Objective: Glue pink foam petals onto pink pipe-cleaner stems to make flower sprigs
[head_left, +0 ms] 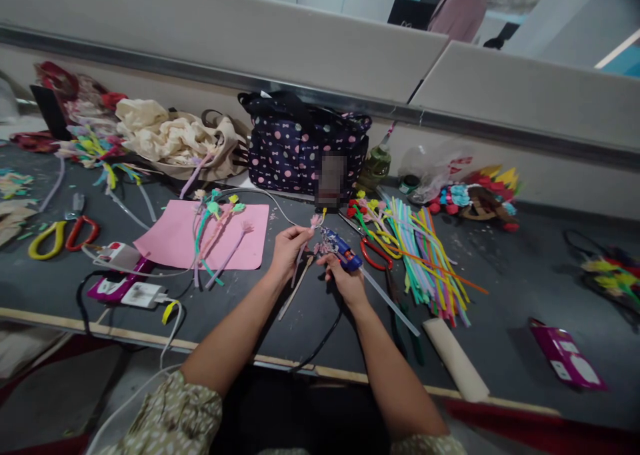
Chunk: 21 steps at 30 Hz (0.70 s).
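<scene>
My left hand (289, 249) is closed, pinching a pipe-cleaner flower with a pale pink head (315, 221); its light purple stem hangs below the fingers. My right hand (345, 283) is wrapped round a blue glue gun (345, 247). The gun's nozzle end points up and left, close to the flower, and a clear glue stick (393, 301) sticks out of its back. Pink bits lie around the nozzle, partly hidden. Below the hands lies a thin wooden stick (296, 288). Finished pipe-cleaner flowers (215, 228) rest on a pink sheet (170, 235) at left.
Bundled pipe cleaners (425, 255) and red-handled pliers (376, 253) lie at right. A dotted bag (280, 151) stands behind the hands. Yellow-and-red-handled scissors (47, 240) and a purple power strip (117, 288) with cords are at left. A beige roll (455, 358) sits near the front edge.
</scene>
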Tool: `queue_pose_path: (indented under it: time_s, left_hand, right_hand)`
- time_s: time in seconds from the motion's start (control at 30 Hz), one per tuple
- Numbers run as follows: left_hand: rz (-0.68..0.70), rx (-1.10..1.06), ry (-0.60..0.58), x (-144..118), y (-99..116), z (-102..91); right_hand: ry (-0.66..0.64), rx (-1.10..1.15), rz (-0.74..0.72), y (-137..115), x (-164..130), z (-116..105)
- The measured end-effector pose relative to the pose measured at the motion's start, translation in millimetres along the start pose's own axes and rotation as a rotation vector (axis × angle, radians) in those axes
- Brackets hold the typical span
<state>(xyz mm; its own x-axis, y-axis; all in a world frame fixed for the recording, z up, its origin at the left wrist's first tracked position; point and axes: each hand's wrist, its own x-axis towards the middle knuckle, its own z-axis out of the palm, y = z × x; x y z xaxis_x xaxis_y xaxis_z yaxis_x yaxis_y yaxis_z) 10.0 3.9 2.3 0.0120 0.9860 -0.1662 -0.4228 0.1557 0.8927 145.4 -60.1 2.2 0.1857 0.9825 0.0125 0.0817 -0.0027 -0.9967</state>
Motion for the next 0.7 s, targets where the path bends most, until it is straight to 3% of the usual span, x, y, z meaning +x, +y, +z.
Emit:
queue_pose_path:
  time_s: [0.47, 0.7]
  left_hand:
    - [0.024, -0.006, 0.017, 2.2, -2.5, -0.9]
    - [0.022, -0.008, 0.015, 1.6, -1.4, 0.3]
  right_hand:
    - [0.020, 0.023, 0.033, 4.3, 1.3, 0.9]
    - [-0.005, 0.004, -0.020, 5.4, 1.6, 1.1]
